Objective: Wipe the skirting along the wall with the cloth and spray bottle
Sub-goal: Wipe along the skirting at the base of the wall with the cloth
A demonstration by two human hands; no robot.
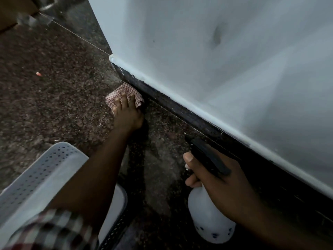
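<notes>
Our first worry sits under the left hand (pixel 127 114). The checked cloth (pixel 115 98) lies mostly on the floor (pixel 54 87), and only its far edge meets the foot of the dark skirting (pixel 180 109). If we push along like this, we judge the cloth will drag over the speckled stone and miss the upper face of the board. The cloth is also bunched at its wall side, so it could roll up under the palm and lose contact.

That left hand is spread fairly flat, fingers straight and laid over the cloth, pressing it down; we cannot tell where the thumb lies. It is close to the outer corner where the skirting ends.

The right hand (pixel 216 181) is wrapped round the neck of the spray bottle (pixel 207 217), fingers curled below the black head and the thumb lifted beside it. The nozzle (pixel 187 138) points forward along the skirting, towards the cloth. The second risk is here: a squeeze at this angle could mist the left hand or the floor and make the stone slippery. Aimed higher, it could wet the pale wall (pixel 216 51) above the white painted edge (pixel 137 74) and leave runs.

Further out, a long run of skirting lies between the two hands and on past the bottle, so we judge much of the wiping is not yet done. A white perforated plastic piece (pixel 45 168) sits by the left arm and could snag the checked sleeve (pixel 54 230).
</notes>
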